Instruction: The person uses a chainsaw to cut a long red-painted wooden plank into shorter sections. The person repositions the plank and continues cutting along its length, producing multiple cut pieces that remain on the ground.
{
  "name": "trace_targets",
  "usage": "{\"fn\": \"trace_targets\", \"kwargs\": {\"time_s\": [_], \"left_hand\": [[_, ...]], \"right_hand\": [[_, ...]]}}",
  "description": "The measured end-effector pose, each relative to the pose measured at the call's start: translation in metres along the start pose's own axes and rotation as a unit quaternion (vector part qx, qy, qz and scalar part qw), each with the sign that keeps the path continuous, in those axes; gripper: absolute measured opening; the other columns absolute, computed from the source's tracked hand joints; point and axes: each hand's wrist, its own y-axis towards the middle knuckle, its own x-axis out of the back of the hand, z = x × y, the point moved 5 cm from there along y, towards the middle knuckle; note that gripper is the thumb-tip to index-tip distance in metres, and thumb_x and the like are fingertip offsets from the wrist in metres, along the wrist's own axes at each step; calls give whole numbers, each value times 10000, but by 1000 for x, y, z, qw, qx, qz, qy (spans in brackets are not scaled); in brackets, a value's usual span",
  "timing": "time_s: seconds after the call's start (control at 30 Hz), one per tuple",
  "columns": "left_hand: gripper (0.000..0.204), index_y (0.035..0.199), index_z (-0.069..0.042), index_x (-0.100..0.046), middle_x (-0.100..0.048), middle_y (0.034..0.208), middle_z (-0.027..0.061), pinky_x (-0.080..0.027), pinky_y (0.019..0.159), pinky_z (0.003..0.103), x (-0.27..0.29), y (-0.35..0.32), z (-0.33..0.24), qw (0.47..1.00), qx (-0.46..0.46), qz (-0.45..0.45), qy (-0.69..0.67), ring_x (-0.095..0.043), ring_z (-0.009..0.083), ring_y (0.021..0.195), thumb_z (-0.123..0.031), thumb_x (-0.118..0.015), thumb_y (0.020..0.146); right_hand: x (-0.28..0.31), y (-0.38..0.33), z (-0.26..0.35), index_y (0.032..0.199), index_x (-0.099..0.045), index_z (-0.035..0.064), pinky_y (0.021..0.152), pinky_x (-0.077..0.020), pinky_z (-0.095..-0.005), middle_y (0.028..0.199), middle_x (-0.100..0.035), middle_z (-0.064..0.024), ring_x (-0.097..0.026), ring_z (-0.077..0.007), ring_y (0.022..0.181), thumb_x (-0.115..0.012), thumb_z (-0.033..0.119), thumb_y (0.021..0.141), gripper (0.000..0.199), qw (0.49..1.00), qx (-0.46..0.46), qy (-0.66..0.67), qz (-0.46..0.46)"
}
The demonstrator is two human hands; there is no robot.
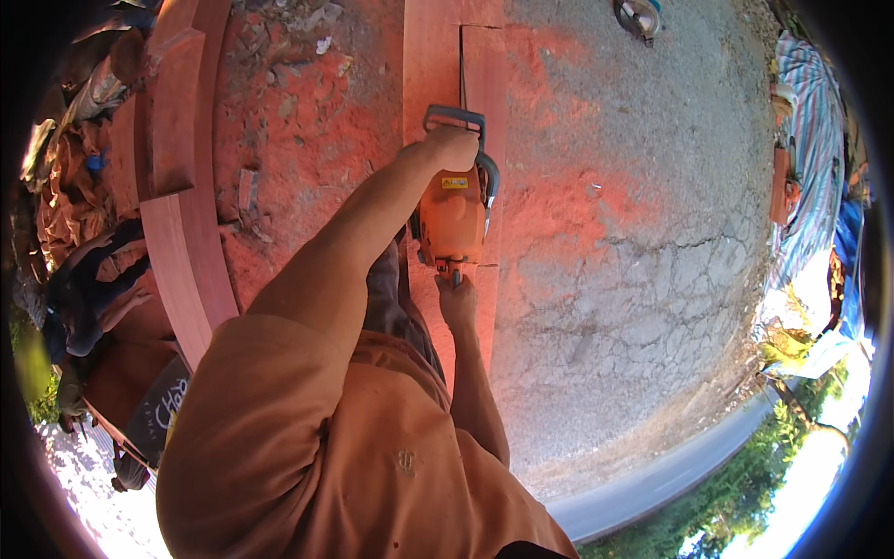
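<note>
An orange chainsaw (453, 224) points away from me over a long reddish plank (431, 56). My left hand (453, 147) is closed round its front handle, just behind the dark hand guard (456, 118). Nearer to me, my right hand (456, 300) grips the rear handle, with part of its fingers hidden. Ahead of the saw a thin dark line runs lengthwise between the plank and a reddish strip (484, 70) on its right. Whether that line is the guide bar or a cut, I cannot tell.
More long reddish boards (177, 102) lie to the left. Red sawdust (568, 205) covers the ground beside the plank, with cracked grey pavement (643, 279) further right. A round power tool (639, 17) lies far right. A person in dark clothes (79, 293) is at the left edge; a striped tarp (808, 140) lines the right.
</note>
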Motion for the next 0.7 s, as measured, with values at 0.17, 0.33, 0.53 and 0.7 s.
{"fn": "trace_targets", "kwargs": {"time_s": [0.17,0.33,0.53,0.7], "left_hand": [[201,735,16,-727,-713,833,226,-564,746,464,1,2,2,1000,-5,6,-5,-711,365,813,-158,-628,749],[214,741,25,-725,-710,847,230,-555,774,472,9,0,3,999,14,23,-21,-702,376,817,-168,-632,752],[244,761,30,-730,-711,859,222,-553,784,469,17,0,-3,998,-41,34,22,-697,382,824,-194,-635,774],[263,826,15,-745,-717,928,214,-549,824,462,13,5,3,999,2,53,12,-699,368,901,-218,-626,800]], "right_hand": [[5,-6,10,940,-607,-58,738,-486,-546,868,-658,-309,-636,-505,912,-712,373,843,454,999,-10,28,21],[6,-9,18,954,-605,-59,740,-491,-545,881,-655,-325,-636,-509,927,-710,375,847,460,999,-25,23,31],[11,-13,26,990,-604,-71,742,-496,-537,897,-658,-328,-638,-507,930,-718,368,842,477,999,-22,15,27],[16,-13,31,995,-604,-75,744,-501,-525,893,-663,-319,-645,-499,920,-724,354,836,474,999,-29,12,41]]}}
